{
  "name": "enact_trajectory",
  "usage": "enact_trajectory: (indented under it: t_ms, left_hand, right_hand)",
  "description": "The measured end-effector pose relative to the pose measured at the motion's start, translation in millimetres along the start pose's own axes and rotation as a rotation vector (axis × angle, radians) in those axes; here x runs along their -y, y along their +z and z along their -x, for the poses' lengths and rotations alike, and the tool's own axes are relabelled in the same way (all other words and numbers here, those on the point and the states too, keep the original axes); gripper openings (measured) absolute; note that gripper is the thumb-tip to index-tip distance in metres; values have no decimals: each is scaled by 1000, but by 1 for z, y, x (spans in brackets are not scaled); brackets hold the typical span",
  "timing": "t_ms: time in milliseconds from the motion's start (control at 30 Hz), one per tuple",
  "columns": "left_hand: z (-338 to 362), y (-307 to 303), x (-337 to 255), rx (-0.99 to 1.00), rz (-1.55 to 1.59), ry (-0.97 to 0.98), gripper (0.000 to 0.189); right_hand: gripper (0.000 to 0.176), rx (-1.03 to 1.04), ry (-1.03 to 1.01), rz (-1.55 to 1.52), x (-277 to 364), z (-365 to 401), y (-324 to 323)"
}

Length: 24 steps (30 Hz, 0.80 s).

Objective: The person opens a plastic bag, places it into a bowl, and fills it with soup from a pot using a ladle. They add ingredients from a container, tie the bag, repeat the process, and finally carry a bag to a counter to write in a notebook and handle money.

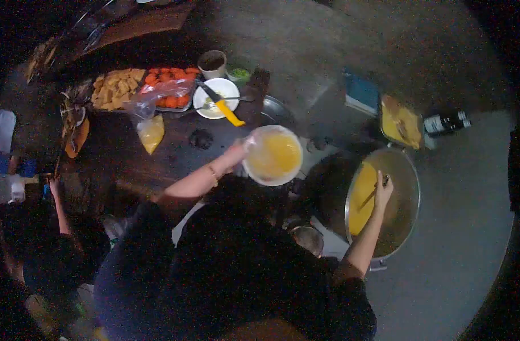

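Note:
My left hand [235,154] is closed on the left side of a white bowl [247,165] that holds yellow liquid. The bowl is in the middle of the view, in front of my body. Off to the right, a large metal pot [405,187] contains more of the yellow liquid [360,179]. My right hand [383,194] is over this pot, its fingers wrapped around the handle of a ladle-like utensil [368,202]. The handle slants down to the liquid, and its lower end is hidden.
On the dark table are a tray of light brown chunks [115,90], a tray of orange-red pieces [172,101], a yellow-handled knife [229,113] on a white plate [221,86], and a bag of yellow liquid [151,133]. A dark bottle [444,123] stands beyond the pot. Another person [50,244] is at left.

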<state>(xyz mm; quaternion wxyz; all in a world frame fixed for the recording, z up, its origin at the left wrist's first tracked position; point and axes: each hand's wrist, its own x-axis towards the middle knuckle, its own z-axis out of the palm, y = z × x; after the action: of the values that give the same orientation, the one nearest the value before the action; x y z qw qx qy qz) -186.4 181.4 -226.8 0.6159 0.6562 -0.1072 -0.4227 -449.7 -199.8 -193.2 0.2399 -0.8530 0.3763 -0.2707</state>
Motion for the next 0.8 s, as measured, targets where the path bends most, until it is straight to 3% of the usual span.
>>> enact_trajectory:
  t_ms: [100,167,233,300,400,467,533,600,667,700,733,767,800]
  left_hand:
    - [27,-68,-4,-178,93,-7,55]
    - [34,-114,4,-331,123,-70,58]
    - [45,-137,-10,-415,131,-13,60]
    - [45,-165,-12,-486,150,45,63]
    - [41,-206,-14,-504,271,46,66]
    - [34,-230,-18,-483,297,52,65]
    - [30,-244,-24,-469,335,51,65]
    - [26,-253,-34,-585,314,-28,62]
    - [10,-270,-20,-616,340,41,61]
    - [4,-275,-19,-655,366,119,60]
    - [0,-279,-19,-653,374,111,60]
    - [-8,-285,-21,-616,390,51,60]
    - [-11,-290,-22,-581,404,-8,59]
  right_hand:
    - [33,-132,108,65,29,-32,42]
    - [34,-553,-227,496,105,-59,63]
    - [34,-388,-344,50,219,-64,117]
    - [33,-64,-401,-58,306,-56,193]
    - [43,382,-287,26,380,-38,329]
    - [49,462,-232,134,406,-32,394]
    - [44,489,-288,114,397,-35,450]
    - [41,518,-354,143,392,-43,484]
    - [37,749,-571,196,383,-52,505]
    - [37,754,-569,198,380,-51,515]
    - [36,681,-405,123,374,-51,523]
    - [45,599,-241,49,368,-53,531]
    - [45,601,-237,56,351,-55,547]
